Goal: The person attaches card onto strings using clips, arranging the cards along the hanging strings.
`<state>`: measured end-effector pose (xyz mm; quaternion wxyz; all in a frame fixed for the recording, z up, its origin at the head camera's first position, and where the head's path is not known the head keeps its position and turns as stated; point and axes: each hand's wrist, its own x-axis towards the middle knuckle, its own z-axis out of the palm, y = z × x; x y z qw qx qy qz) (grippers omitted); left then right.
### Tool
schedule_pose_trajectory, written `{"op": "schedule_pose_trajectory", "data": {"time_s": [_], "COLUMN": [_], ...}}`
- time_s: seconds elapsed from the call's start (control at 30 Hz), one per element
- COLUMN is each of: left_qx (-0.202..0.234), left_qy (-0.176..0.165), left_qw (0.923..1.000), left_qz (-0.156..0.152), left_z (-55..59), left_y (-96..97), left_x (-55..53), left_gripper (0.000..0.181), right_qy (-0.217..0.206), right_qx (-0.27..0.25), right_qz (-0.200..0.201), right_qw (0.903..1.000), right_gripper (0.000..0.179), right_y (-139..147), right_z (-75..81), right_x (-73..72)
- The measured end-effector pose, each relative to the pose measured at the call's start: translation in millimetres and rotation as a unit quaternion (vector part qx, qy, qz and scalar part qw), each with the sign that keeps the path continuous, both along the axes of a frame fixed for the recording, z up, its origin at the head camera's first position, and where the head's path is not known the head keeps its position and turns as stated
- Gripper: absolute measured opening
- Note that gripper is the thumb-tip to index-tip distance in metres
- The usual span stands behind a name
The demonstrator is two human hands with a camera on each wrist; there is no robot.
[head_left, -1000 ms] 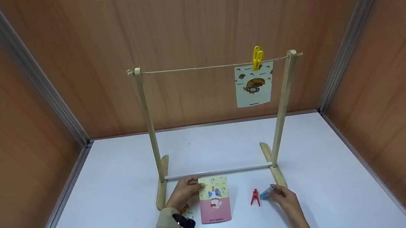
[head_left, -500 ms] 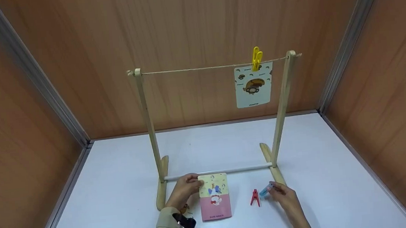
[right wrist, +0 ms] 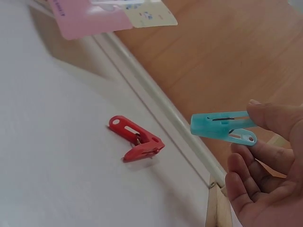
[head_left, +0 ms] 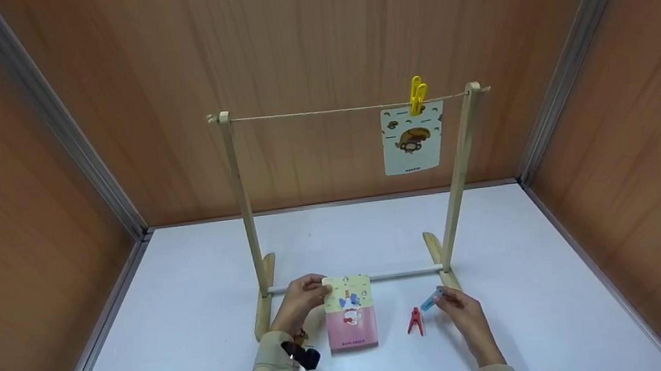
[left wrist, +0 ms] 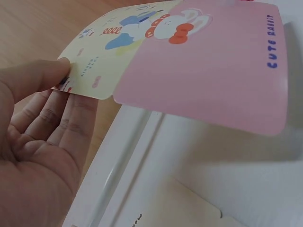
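My left hand [head_left: 299, 302] pinches the top left corner of a pink and yellow rabbit card [head_left: 351, 323], thumb in front and fingers behind. In the left wrist view the card [left wrist: 203, 71] is lifted off the table and curves slightly. My right hand [head_left: 463, 312] holds a blue clothespin [head_left: 431, 299] between thumb and fingers; the right wrist view has the clothespin [right wrist: 220, 125] by its handle end, jaws pointing away from the hand. Just left of it a red clothespin [head_left: 415, 321] lies on the table. Another card [head_left: 300, 337] is mostly hidden under my left wrist.
A wooden frame [head_left: 240, 206] stands ahead, with a string [head_left: 305, 113] tied across its top and a white bar [head_left: 406, 273] low down. A yellow clothespin [head_left: 417, 97] holds a white card [head_left: 413, 147] on the string's right side. Wooden panels [head_left: 317, 47] enclose the white table [head_left: 183, 296].
My left hand has raised the rabbit card a little, up and away from me. My right hand has moved slightly forward and up with the blue clothespin.
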<state>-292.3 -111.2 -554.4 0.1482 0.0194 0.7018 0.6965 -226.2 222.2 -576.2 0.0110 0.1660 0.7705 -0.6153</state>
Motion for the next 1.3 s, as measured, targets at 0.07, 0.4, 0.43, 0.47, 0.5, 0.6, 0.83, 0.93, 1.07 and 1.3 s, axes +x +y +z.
{"op": "schedule_pose_trajectory", "data": {"time_s": [0.07,0.4,0.43,0.47,0.5,0.6,0.83,0.93,1.07,1.3], "left_qx": [0.004,0.011,0.011,0.011,0.013,0.008,-0.001,-0.004,0.001,0.01], "left_qy": [0.008,0.039,0.039,0.039,0.041,0.045,0.052,0.058,0.062,0.079], "left_qw": [1.0,0.9992,0.9991,0.9991,0.9989,0.9987,0.9978,0.9972,0.9965,0.9946], "left_qz": [-0.001,0.006,0.01,0.014,0.017,0.024,0.042,0.047,0.055,0.066], "left_z": [2.7,16.0,17.5,15.6,17.2,22.8,37.4,43.7,51.9,64.3], "left_y": [0.2,2.7,3.0,3.2,3.5,4.0,6.5,7.3,8.5,11.0], "left_x": [-0.6,-3.0,-3.7,-6.2,-6.6,-8.4,-13.1,-14.3,-14.9,-17.3], "left_gripper": [0.028,0.029,0.029,0.029,0.029,0.029,0.03,0.031,0.029,0.027], "right_qy": [0.002,0.034,0.037,0.037,0.041,0.046,0.059,0.063,0.072,0.094], "right_qx": [0.001,-0.004,-0.004,-0.004,-0.003,-0.006,-0.014,-0.013,-0.007,-0.023], "right_qz": [0.001,0.021,0.022,0.022,0.023,0.026,0.033,0.034,0.037,0.047], "right_qw": [1.0,0.9992,0.9991,0.999,0.9989,0.9986,0.9976,0.9974,0.9966,0.9942], "right_gripper": [0.054,0.056,0.056,0.056,0.056,0.055,0.053,0.053,0.053,0.051], "right_y": [-1,-4,-4,-4,-5,-6,-9,-11,-13,-18], "right_z": [2.6,16.6,18.3,20.3,21.7,27.6,40.6,46.6,53.6,64.2], "right_x": [-0.9,-5.2,-5.9,-6.7,-7.4,-8.9,-11.7,-13.0,-15.7,-20.6]}}
